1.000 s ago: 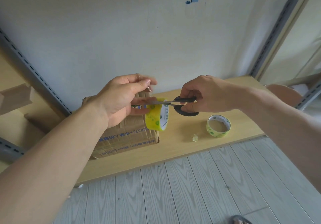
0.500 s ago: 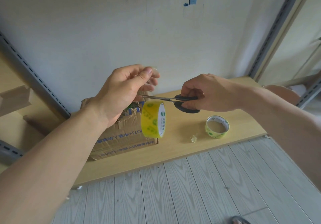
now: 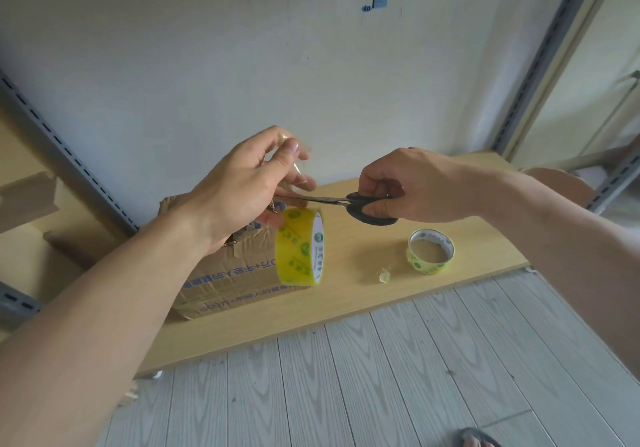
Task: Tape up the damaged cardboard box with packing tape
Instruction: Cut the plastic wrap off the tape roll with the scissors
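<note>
A worn cardboard box (image 3: 239,273) with blue print sits on a low wooden shelf (image 3: 349,304), mostly behind my left arm. My left hand (image 3: 242,186) is raised above the box and pinches a clear strip of tape (image 3: 299,169) between thumb and fingers. A yellow-green tape roll (image 3: 299,247) hangs just below that hand. My right hand (image 3: 412,186) grips black-handled scissors (image 3: 356,205), whose blades reach left to the strip between my left hand and the roll.
A second, thinner tape roll (image 3: 430,251) lies flat on the shelf to the right, with a crumpled tape scrap (image 3: 383,276) beside it. Grey metal rack posts (image 3: 547,51) stand at both sides. Grey plank floor (image 3: 381,377) lies in front of the shelf.
My left hand has risen with the tape strip, and the roll now hangs lower beneath it. The scissors have stayed at the strip.
</note>
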A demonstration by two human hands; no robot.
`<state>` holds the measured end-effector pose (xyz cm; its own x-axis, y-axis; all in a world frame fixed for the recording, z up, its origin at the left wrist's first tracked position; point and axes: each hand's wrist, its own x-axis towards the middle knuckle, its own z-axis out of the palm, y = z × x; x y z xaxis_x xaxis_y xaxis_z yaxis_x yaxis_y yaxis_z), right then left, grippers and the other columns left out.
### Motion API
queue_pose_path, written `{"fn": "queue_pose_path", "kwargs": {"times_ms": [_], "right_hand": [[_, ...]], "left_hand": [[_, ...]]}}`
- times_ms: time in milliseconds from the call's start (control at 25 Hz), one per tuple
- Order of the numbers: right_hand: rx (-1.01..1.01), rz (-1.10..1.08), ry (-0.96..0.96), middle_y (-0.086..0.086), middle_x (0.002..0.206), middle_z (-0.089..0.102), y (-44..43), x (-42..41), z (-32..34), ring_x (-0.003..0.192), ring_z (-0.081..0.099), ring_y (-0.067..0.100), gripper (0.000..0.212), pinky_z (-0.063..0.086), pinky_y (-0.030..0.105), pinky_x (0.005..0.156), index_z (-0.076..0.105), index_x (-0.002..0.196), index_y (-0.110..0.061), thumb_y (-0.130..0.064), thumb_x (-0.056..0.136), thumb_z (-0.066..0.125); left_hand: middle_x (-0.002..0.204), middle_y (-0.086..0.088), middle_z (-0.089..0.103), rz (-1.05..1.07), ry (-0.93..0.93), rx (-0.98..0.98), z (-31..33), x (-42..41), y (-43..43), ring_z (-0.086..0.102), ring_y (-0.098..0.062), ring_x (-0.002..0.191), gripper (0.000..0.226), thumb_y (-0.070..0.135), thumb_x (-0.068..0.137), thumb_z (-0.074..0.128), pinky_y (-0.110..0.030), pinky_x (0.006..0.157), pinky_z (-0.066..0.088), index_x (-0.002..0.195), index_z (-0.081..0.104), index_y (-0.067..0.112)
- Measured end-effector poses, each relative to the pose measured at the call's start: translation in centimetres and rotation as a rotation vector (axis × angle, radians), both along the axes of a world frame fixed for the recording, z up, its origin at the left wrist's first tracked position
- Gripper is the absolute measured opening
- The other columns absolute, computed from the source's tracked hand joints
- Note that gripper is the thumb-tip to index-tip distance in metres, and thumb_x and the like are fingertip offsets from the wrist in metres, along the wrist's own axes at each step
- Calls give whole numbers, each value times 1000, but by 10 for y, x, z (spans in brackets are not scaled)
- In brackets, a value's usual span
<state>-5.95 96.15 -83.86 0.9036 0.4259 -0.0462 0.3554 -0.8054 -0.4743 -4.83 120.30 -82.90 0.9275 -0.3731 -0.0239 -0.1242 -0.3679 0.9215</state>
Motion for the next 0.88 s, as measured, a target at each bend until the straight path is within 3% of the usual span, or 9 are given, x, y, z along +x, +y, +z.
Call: {"fn": "queue_pose_path", "kwargs": {"times_ms": [80,200,320,440,640,760,880], "right_hand": [[13,12,29,-17,78,66,-2,-1,1,67,53,7,5,47,31,68,66,84,-29,-32,87,66],[31,21,70,-18,79,67,-4,-2,3,79,59,16,5,50,37,75,67,88,-30,-34,88,65],[18,32,98,-22,77,66,-4,-1,4,77,58,13,6,49,34,74,67,88,-31,-37,88,64],[6,27,89,-16,77,66,-3,-1,4,75,57,11,9,48,32,72,67,88,-32,-40,87,64],[34,11,93,-13,75,64,-1,-5,6,72,54,7,14,45,27,70,67,87,-31,-44,84,63],[79,33,136,-9,80,68,-2,-6,7,78,59,12,17,50,36,77,68,91,-27,-43,88,63],[139,57,191,-2,86,72,-1,-8,9,81,63,21,29,53,43,78,69,95,-20,-47,88,62]], "left_hand": [[108,-8,72,-55,40,-28,-2,2,3,74,-24,95,25,42,106,44,-27,59,51,112,55,20],[112,-11,71,-123,81,-67,-5,5,7,71,-30,102,27,44,89,63,-39,78,51,109,52,29],[114,-15,66,-213,37,-34,-9,7,11,70,-25,104,55,6,77,71,-38,85,55,119,45,30],[113,-18,65,-197,-50,9,-15,9,10,70,-27,101,66,-19,83,66,-40,83,54,124,42,27],[116,-19,58,-184,-147,54,-21,7,4,69,-29,86,65,-15,84,68,-33,72,53,123,40,29],[119,-13,53,-162,-188,70,-19,4,3,67,-19,77,66,-11,82,72,-27,68,53,126,38,23],[120,-5,50,-138,-262,109,-16,3,2,69,-25,82,66,-5,81,75,-29,70,54,126,36,25]]}}
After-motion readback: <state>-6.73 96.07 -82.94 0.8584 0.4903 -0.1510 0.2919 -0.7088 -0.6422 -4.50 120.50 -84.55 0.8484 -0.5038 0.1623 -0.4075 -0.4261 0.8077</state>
